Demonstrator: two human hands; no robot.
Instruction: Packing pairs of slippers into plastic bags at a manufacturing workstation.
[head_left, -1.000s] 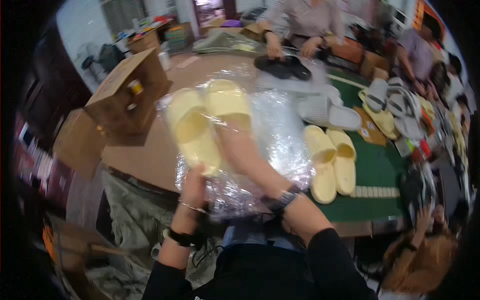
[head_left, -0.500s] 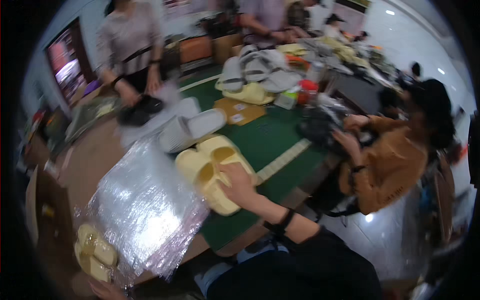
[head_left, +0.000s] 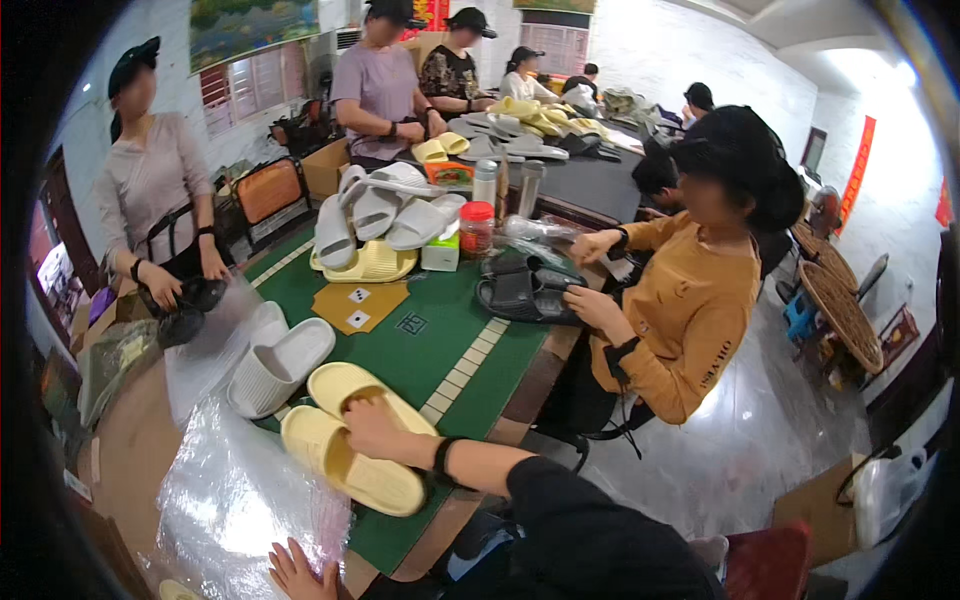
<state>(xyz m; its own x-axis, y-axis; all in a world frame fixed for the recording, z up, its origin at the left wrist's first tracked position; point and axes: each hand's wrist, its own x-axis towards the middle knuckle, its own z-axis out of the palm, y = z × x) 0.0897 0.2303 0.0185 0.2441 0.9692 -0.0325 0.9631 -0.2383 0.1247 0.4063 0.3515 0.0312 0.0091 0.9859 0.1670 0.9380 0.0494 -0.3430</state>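
A pair of pale yellow slippers [head_left: 385,487] lies on the green table mat, close to its near edge. My right hand [head_left: 375,430] reaches across them, its fingers curled into the foot openings and gripping the pair where the two meet. At the lower edge my left hand [head_left: 300,575] rests with fingers spread against a stack of clear plastic bags [head_left: 235,490]. Only a sliver of another yellow slipper [head_left: 178,590] shows at the bottom left. Beyond the yellow pair is a pair of white ribbed slippers [head_left: 282,365].
Grey-white slippers [head_left: 385,205] are heaped farther back, beside a red-lidded jar [head_left: 477,228] and a metal tumbler [head_left: 530,190]. On the right, a person in orange [head_left: 690,310] handles black sandals [head_left: 525,290]. A person at left holds a dark shoe [head_left: 190,312].
My head view has swung, shifting the whole scene. My left hand has left the lower-left yellow slippers and spread over the bags. My right hand stays on the yellow pair.
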